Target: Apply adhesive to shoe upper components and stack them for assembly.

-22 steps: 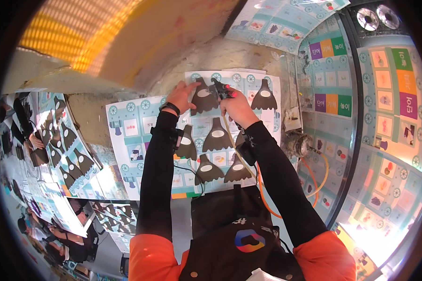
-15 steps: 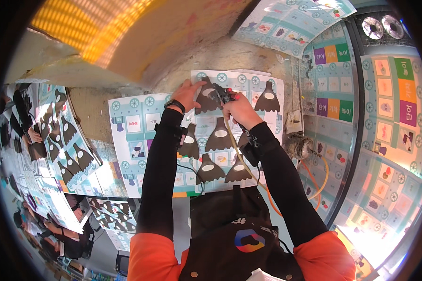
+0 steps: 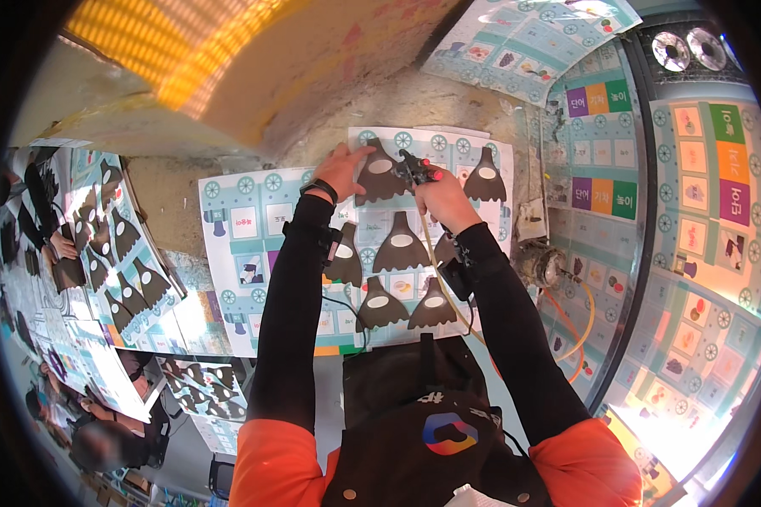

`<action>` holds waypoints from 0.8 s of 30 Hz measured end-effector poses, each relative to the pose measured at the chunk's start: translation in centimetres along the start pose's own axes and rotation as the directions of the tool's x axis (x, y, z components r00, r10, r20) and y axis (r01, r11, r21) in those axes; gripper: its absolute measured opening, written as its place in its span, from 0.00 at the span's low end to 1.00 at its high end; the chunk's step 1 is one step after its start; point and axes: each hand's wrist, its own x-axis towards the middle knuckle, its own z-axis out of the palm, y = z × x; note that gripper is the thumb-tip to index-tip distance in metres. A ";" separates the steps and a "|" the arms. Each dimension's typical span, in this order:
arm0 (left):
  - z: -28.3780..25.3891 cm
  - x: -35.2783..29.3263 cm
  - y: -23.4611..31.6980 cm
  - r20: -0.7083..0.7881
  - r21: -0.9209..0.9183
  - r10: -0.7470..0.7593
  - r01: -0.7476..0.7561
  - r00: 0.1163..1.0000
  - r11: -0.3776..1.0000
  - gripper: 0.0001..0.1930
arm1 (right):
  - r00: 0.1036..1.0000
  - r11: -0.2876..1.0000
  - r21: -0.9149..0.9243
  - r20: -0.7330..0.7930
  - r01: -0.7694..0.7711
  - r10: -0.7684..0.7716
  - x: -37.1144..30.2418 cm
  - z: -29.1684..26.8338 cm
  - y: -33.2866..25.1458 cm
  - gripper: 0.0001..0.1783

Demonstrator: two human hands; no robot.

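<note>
The left hand [image 3: 343, 172], fingers apart, touches a dark-brown, white-ovalled, bell-shaped piece [image 3: 380, 186] on a blue-and-white printed sheet [image 3: 419, 142]. The right hand [image 3: 443, 201] is clamped on a black-and-red gun-shaped tool [image 3: 414, 171] beside it.

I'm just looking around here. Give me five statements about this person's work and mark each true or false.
1. The right hand holds a black tool with red parts. True.
2. Both hands hold that tool. False: the left hand is spread at the edge of a dark cut-out shape.
3. A dark band circles the left wrist. True.
4. The person's upper sleeves are green. False: they are orange.
5. That dark shape bears a pale oval. True.
</note>
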 end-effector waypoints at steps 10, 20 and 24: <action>0.3 -0.2 0.0 -0.047 -0.005 0.025 -0.025 0.999 1.000 0.48 | 0.994 0.989 0.149 0.110 -0.003 -0.014 0.0 0.8 0.0 0.10; 0.2 -0.5 0.2 -0.045 -0.045 -0.001 -0.001 0.999 0.999 0.51 | 1.000 1.000 0.019 0.003 -0.015 0.014 -0.3 0.3 0.7 0.19; 1.1 0.0 -0.2 -0.085 -0.027 0.028 -0.030 0.996 0.999 0.51 | 0.983 0.975 0.216 0.185 -0.046 0.005 -1.6 0.2 0.5 0.16</action>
